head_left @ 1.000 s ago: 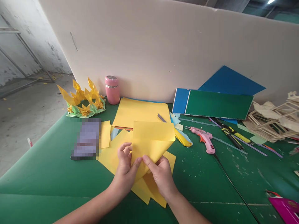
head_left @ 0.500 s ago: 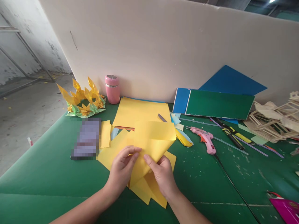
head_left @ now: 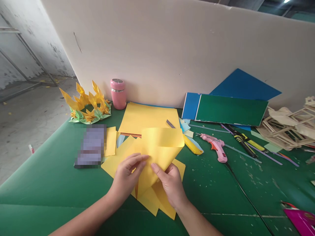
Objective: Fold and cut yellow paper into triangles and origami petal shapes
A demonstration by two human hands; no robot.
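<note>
Fingers hold yellow paper above a flecked green table; pale panel behind.

The folded paper at the centre of the frame is warm yellow, matching the loose sheets below it. The tabletop is deep green (flecked with white toward the lower right). At left, the paper crown mixes orange-yellow and pale green; the bottle at upper left is pink, banded silver. Right of centre, the glue gun is pink with an orange-red trigger.
</note>
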